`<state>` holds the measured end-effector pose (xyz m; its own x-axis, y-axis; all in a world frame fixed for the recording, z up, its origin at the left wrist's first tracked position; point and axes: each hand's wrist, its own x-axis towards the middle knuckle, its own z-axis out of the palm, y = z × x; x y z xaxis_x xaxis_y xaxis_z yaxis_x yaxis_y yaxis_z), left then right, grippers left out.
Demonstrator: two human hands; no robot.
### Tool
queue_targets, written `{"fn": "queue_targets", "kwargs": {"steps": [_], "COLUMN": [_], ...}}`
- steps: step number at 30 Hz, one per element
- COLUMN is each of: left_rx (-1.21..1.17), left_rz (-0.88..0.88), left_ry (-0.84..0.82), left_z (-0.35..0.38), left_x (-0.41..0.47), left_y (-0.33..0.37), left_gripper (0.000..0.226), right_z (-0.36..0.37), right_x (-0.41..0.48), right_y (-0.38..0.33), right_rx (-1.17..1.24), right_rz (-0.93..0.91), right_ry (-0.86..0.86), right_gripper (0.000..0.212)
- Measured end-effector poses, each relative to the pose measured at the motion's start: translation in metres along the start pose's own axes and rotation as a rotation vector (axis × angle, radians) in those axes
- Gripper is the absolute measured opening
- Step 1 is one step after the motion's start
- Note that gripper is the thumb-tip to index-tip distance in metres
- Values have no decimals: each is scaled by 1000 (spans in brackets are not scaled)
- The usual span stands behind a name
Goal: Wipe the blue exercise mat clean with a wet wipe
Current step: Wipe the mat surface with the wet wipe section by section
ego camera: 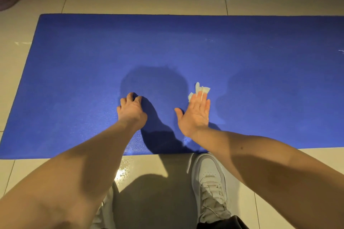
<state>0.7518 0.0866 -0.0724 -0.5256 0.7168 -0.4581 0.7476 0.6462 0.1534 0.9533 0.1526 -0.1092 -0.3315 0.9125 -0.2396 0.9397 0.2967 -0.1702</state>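
Note:
The blue exercise mat (pixel 78 65) lies flat on a tiled floor and fills most of the view. My right hand (pixel 195 113) lies flat on the mat near its front edge, fingers straight, pressing a crumpled white wet wipe (pixel 200 90) that sticks out past the fingertips. My left hand (pixel 131 108) rests on the mat to the left of it, fingers curled with the tips on the surface, holding nothing. Both forearms reach in from the bottom of the view.
Cream floor tiles (pixel 145 0) surround the mat. A white sneaker (pixel 210 182) stands just in front of the mat's near edge. A wet shiny patch (pixel 123 171) marks the tile beside it. A wall base runs along the top.

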Motion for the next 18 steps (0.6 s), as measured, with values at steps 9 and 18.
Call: {"fn": "queue_targets", "kwargs": {"steps": [9,18], "left_rx": [10,17], "left_rz": [3,28], "left_ry": [-9,-29], "left_z": [2,5], "left_x": [-5,-23], "left_y": [3,3], "left_gripper": [70,68], "right_z": [8,-3], "right_x": [-15,-16], "right_y": [-11,26], "right_rx": [-179,-152], "right_rz": [-531,42], "right_ry": [-177,-102], "right_gripper": [81,88]}}
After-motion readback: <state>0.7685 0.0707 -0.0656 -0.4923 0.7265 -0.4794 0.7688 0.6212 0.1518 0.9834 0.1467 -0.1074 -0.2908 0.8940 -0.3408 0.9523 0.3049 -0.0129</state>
